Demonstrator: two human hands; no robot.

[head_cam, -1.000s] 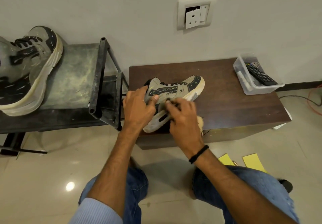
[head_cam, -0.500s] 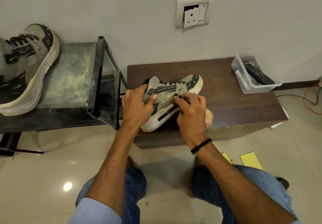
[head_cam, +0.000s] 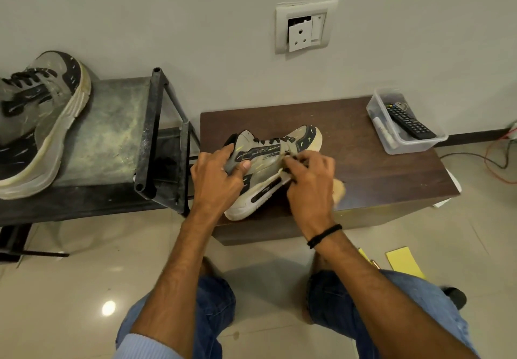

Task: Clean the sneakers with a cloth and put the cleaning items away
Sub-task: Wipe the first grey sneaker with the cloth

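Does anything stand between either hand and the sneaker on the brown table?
Nothing stands in the way. The left hand grips the sneaker at its heel collar. The right hand holds the cloth against the sneaker's side, so only the cloth lies between them, as cleaning requires.

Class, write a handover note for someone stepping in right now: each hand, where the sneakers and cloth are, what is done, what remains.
Left hand grips the heel of the sneaker on the wooden table.
Right hand holds the cloth against that sneaker's side.
Second sneaker sits on the metal rack, to the left.
Done: wiping under way on one shoe.
Left: finish it, clean the second sneaker, put the cleaning items away.
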